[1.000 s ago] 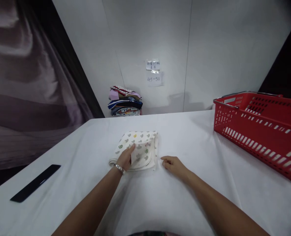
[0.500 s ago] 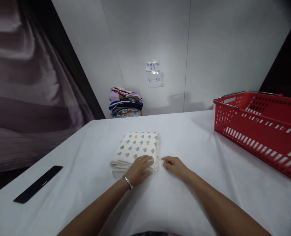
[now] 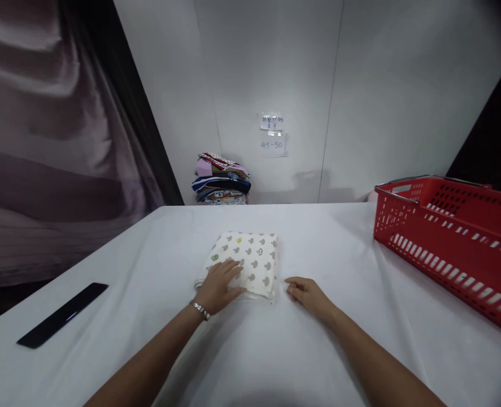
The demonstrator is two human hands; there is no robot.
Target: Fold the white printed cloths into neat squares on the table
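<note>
Head view, with clock directions taken from the folded cloth [image 3: 254,251], which lies flat near the middle of the white-covered table [image 3: 330,243]. At 3 o'clock, well apart from the cloth, stands a red basket [image 3: 457,243] with slotted walls and metal handles resting at its rim; the picture's edge cuts it off. Between 8 and 9 o'clock a dark, flat strip [image 3: 64,314] lies aslant. At 11 o'clock, by the table's far edge, rises a pile of fabrics [image 3: 221,180] in lilac, red, blue and black. At 10 o'clock hangs a mauve curtain [image 3: 42,135].

Just past 12 o'clock, two paper labels [image 3: 273,145] are fixed to the pale wall [image 3: 373,96], one above the other. The lower reads "45-50"; the upper bears handwritten characters too small to read surely.

The cloth is white and roughly square, patterned with grey, mushroom-like motifs, among them a yellow one and a green one.

The left hand [image 3: 218,287], with a silvery bracelet [image 3: 200,310] at the wrist, covers the cloth's 8 o'clock corner, its fingers spread and released. The right hand [image 3: 309,295] rests at 4 o'clock, apart from the cloth, fingers loosely bent; whether they close fully cannot be told.
</note>
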